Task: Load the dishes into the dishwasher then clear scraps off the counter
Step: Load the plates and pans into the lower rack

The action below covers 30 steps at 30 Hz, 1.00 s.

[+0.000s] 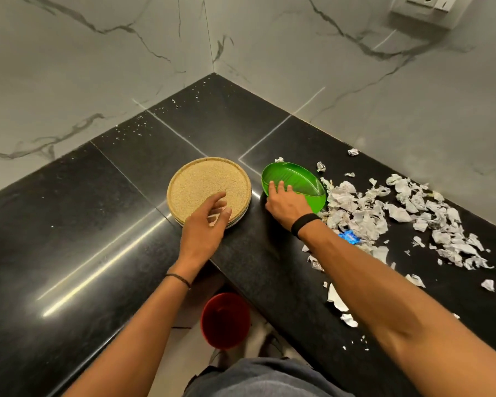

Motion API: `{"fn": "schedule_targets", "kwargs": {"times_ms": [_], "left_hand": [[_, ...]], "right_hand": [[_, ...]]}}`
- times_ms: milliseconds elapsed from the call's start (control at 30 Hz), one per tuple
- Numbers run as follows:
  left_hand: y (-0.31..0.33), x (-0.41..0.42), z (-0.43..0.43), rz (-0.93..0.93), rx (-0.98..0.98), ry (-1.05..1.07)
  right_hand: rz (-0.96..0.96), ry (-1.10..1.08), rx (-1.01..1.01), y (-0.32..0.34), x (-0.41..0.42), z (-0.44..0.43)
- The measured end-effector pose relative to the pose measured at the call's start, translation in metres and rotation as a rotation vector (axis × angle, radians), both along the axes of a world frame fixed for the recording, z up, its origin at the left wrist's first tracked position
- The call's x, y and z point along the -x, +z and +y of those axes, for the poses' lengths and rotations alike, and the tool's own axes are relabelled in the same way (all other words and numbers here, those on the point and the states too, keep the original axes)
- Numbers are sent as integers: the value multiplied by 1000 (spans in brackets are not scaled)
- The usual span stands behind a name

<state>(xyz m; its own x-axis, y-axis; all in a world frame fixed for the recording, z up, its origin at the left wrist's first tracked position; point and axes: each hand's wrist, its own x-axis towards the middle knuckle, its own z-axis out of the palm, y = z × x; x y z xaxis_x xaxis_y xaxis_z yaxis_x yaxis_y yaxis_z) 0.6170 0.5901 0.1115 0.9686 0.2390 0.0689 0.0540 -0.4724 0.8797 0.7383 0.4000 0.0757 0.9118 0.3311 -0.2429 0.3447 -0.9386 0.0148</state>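
Right hand [284,203] grips empty green bowl [298,181] beside paper scraps [384,213].

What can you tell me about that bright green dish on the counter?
The green dish is a shallow oval, glossy and translucent like plastic, with fine ribbed lines inside. It looks empty and sits tipped, near side raised, on the black counter. The right hand grips its near rim, fingers inside. Torn paper scraps crowd its right side; a speckled tan plate lies apart to its left.

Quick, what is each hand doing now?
Left hand: open, fingers loose above the tan plate.
Right hand: gripping the green plate.
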Motion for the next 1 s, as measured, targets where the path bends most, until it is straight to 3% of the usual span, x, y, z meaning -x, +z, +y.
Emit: {"fn": "schedule_targets", "kwargs": {"times_ms": [167,267,333,433,667,800,1000], "left_hand": [[-15,-43,8,-15,-423,-119],[-27,-67,10,192,-736,-180],[-31,-76,12,354,-804,-233],[-37,-75,13,465,-851,-287],[-25,-64,13,433,-952,-352],[-1,-57,8,331,-840,-317],[29,-39,5,118,-679,-137]], "right_hand": [[-107,-39,-241,44,41,5],[-173,-31,-406,52,72,10],[-191,-45,-457,50,88,12],[-212,-64,-483,48,102,12],[-295,-64,-549,56,103,7],[-331,-74,-616,66,101,13],[-216,-100,-698,74,95,19]]}}
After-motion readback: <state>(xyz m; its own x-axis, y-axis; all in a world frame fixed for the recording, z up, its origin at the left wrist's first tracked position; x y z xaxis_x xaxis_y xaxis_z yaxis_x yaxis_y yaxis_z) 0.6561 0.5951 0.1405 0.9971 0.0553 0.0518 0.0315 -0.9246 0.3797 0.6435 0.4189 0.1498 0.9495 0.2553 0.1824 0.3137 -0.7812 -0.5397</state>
